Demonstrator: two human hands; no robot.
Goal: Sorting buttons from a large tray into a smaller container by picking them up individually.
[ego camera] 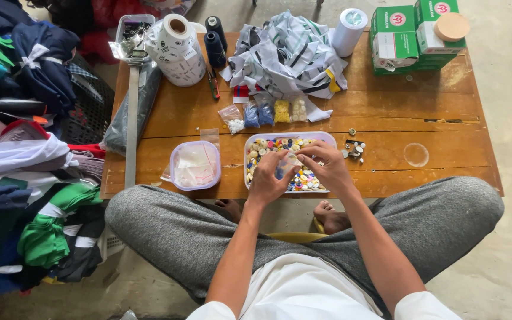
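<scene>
A small clear bag (288, 160) is pinched by the left hand (268, 181) and right hand (327, 166) above a tray of buttons (256, 145) on the desk (434, 118).

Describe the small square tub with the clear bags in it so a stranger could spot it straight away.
Start at the low wooden table and follow its near edge towards the person's left knee. The square tub sits there, just left of the long tray of mixed buttons under both hands. Unlike that colourful tray, it has a pale lilac rim and holds only clear plastic bags.
</scene>
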